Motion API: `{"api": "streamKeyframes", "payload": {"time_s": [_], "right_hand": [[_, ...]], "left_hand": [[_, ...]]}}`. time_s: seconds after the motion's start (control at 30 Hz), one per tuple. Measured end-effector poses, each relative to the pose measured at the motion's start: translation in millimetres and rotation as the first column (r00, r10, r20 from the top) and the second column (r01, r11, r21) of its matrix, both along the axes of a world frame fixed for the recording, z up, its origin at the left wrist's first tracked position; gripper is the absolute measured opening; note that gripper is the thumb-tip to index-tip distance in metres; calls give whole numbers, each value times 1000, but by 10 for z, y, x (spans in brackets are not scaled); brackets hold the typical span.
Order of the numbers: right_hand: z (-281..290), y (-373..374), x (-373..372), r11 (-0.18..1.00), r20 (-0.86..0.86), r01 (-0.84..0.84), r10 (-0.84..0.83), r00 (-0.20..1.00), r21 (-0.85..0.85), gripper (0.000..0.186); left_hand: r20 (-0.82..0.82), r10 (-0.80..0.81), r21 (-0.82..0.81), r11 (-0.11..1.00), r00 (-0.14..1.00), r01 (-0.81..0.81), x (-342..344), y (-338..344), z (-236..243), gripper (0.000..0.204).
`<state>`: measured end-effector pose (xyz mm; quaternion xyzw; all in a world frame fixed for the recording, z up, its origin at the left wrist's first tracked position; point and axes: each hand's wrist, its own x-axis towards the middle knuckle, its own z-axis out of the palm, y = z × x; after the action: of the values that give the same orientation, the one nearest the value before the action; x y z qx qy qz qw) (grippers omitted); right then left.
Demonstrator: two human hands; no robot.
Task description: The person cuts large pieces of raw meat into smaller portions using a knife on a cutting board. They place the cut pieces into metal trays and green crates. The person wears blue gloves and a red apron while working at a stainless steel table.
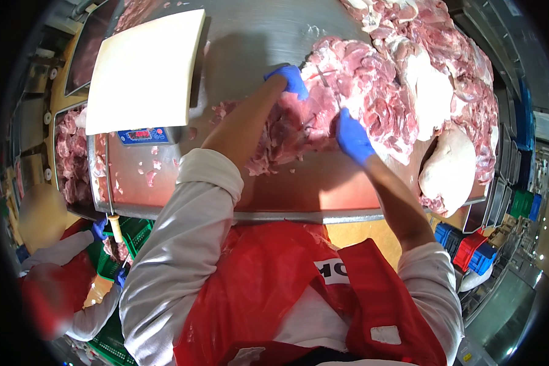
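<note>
Head camera: I see the right hand [355, 139] wrapped round a knife [323, 78], blade over the meat [322, 113] lying between both hands on the steel table [256, 30]; the left hand [291, 80] rests at its edge, probably steadying it, fingers curled, how tightly I can't tell.

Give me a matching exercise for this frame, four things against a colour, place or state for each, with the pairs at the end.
Column one:
1. Square slab
2. Scale panel
3. Left hand
4. Apron

Column two:
A. Gloved in blue, touching the meat
B. Red, in the lower middle of the picture
C. White, in the upper left of the picture
D. Showing a lit red readout

Right pairs: 1-C, 2-D, 3-A, 4-B
</note>
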<state>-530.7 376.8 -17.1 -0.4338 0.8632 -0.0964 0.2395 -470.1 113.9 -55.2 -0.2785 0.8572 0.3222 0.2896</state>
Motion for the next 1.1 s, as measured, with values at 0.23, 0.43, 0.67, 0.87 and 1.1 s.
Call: {"api": "streamKeyframes", "payload": {"time_s": [0.23,0.43,0.67,0.87,1.1], "right_hand": [[-336,753,313,996,-32,-70,72,997,55,19],[-644,1468,461,993,-102,-114,116,988,22,18],[637,682,395,979,32,-76,72,997,188,31],[202,-708,315,925,-17,-322,332,943,201,27],[228,790,629,915,14,-294,302,953,277,28]], "left_hand": [[-30,-59,-401,915,998,43,75,253,-192,57],[-299,16,-353,927,954,-127,622,818,242,54],[-228,99,3,995,969,-101,1016,696,-118,47],[-368,95,-123,981,925,-150,1043,952,112,37],[-396,78,-194,967,915,-167,1202,1146,232,28]]}}
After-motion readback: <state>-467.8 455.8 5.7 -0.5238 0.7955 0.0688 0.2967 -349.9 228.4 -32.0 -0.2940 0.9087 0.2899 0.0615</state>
